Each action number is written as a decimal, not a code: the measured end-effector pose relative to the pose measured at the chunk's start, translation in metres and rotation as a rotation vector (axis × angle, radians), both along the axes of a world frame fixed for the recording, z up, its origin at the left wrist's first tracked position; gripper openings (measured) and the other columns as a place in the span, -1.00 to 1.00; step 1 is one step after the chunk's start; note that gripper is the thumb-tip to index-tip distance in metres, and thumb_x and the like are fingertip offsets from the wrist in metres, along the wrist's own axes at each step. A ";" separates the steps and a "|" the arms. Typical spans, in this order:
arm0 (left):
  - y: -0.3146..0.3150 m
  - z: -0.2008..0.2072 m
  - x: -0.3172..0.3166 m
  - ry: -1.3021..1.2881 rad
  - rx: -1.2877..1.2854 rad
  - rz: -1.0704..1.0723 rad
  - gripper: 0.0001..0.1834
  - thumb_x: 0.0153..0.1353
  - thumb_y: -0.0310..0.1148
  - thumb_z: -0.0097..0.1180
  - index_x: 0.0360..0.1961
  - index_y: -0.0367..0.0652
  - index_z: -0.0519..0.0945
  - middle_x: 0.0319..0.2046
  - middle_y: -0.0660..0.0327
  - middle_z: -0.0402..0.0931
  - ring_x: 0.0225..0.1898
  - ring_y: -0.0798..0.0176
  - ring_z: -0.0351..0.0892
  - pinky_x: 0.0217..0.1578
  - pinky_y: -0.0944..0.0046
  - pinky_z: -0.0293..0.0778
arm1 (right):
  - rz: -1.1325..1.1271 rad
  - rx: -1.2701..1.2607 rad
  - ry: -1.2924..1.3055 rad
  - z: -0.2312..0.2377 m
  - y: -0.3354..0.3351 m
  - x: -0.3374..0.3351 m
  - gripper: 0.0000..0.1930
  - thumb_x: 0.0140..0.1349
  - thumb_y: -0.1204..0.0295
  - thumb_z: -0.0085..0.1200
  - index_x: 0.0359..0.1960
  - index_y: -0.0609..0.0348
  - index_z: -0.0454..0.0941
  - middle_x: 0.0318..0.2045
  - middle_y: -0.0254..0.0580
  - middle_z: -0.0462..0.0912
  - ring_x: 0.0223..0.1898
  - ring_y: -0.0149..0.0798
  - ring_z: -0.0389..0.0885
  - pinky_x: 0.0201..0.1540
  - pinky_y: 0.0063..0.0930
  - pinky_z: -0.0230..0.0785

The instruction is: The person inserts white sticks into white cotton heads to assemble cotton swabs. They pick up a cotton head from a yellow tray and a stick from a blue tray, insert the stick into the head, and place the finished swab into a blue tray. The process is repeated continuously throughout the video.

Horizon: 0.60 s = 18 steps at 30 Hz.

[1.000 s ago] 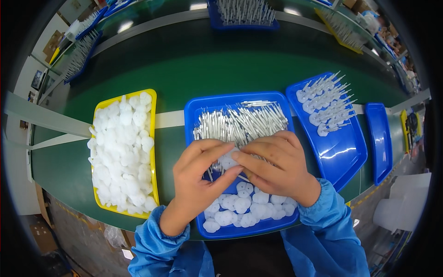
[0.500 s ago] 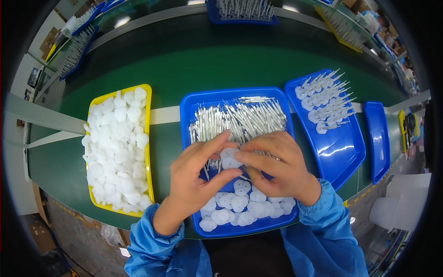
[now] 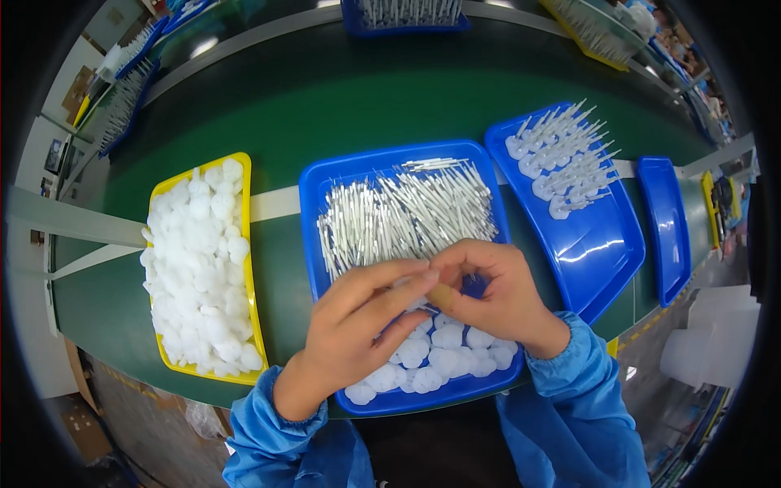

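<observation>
My left hand and my right hand meet over the middle blue tray. The curled left fingers are closed around a translucent white plastic disc, mostly covered by them. Pressed together against the left fingertips, my right thumb and forefinger pinch something too hidden to make out. Behind the hands, many thin white-and-silver rods lie in the tray. Loose lobed white discs fill its near end, below my hands.
At left stands a yellow tray heaped with white discs. A blue tray at right holds rows of discs with upright rods. Beyond it lies another blue tray. More rod-filled trays line the far side.
My hands have drawn together, and the disc that showed between them is now mostly covered by my fingers. The whole view has shifted slightly.
</observation>
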<state>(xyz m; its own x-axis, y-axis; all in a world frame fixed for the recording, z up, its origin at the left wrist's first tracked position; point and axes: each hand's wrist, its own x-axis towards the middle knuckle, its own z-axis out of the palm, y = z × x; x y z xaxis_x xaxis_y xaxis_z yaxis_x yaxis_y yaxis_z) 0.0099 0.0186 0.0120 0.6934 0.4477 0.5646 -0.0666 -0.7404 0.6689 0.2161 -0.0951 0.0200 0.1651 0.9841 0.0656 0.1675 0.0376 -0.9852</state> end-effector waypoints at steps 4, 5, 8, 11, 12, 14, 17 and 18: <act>0.003 0.003 -0.004 -0.026 -0.067 -0.014 -0.39 0.10 -0.59 0.61 0.25 -0.19 0.81 0.15 0.06 0.75 -0.11 0.16 0.77 -0.17 0.22 0.69 | -0.104 0.034 -0.105 0.006 -0.008 0.008 -0.86 0.36 0.51 0.47 -0.11 0.25 0.81 -0.31 -0.22 0.87 -0.36 -0.44 0.81 -0.28 -0.51 0.61; 0.011 0.004 -0.009 -0.058 -0.077 0.001 -0.41 0.14 -0.57 0.60 0.26 -0.20 0.81 0.16 0.04 0.75 -0.12 0.17 0.76 -0.18 0.24 0.68 | -0.154 0.052 -0.193 0.008 -0.010 0.012 -0.88 0.34 0.50 0.48 -0.15 0.23 0.82 -0.34 -0.22 0.86 -0.39 -0.41 0.82 -0.30 -0.49 0.60; 0.021 -0.018 -0.023 -0.216 -0.236 0.105 -0.60 0.42 -0.36 0.47 0.22 -0.27 0.81 0.21 -0.05 0.74 -0.09 0.25 0.75 -0.18 0.33 0.66 | -0.239 0.220 -0.865 0.015 -0.005 0.026 -0.90 0.24 0.46 0.52 -0.25 0.13 0.85 -0.41 -0.21 0.85 -0.46 -0.21 0.80 -0.36 -0.35 0.58; 0.016 -0.020 -0.017 -0.462 -0.367 0.252 -0.70 0.53 -0.35 0.37 0.15 -0.30 0.84 0.18 -0.02 0.72 -0.09 0.32 0.71 -0.14 0.39 0.64 | -0.293 0.236 -0.967 0.015 0.030 0.019 -0.91 0.26 0.37 0.44 -0.35 0.07 0.81 -0.49 -0.21 0.79 -0.49 -0.05 0.76 -0.36 -0.18 0.57; 0.015 -0.021 -0.017 -0.430 -0.372 0.269 -0.71 0.52 -0.40 0.36 0.16 -0.30 0.84 0.15 0.02 0.71 -0.12 0.32 0.69 -0.15 0.39 0.62 | -0.292 0.250 -1.011 0.013 0.045 0.018 -0.89 0.28 0.36 0.42 -0.37 0.07 0.79 -0.50 -0.21 0.78 -0.49 -0.04 0.76 -0.36 -0.16 0.58; 0.016 -0.022 -0.018 -0.370 -0.374 0.297 -0.72 0.51 -0.48 0.33 0.16 -0.28 0.85 0.07 0.08 0.69 -0.16 0.34 0.66 -0.17 0.40 0.59 | -0.317 0.189 -1.123 0.000 0.065 0.021 -0.84 0.26 0.28 0.40 -0.39 0.06 0.79 -0.42 -0.19 0.80 -0.39 -0.01 0.80 -0.30 -0.09 0.62; 0.018 -0.024 -0.018 -0.285 -0.307 0.295 -0.66 0.38 -0.65 0.37 0.14 -0.25 0.86 -0.16 0.19 0.68 -0.25 0.35 0.63 -0.24 0.37 0.54 | -0.313 -0.038 -1.155 -0.005 0.083 0.026 -0.80 0.18 0.23 0.43 -0.40 0.07 0.79 -0.30 -0.14 0.84 -0.26 0.06 0.83 -0.21 0.00 0.67; 0.019 -0.023 -0.019 -0.291 -0.294 0.288 -0.66 0.37 -0.67 0.38 0.13 -0.26 0.87 -0.19 0.19 0.68 -0.27 0.36 0.65 -0.25 0.38 0.54 | -0.284 -0.081 -1.118 -0.003 0.090 0.025 -0.81 0.18 0.23 0.43 -0.38 0.07 0.80 -0.30 -0.14 0.84 -0.25 0.06 0.83 -0.20 -0.02 0.68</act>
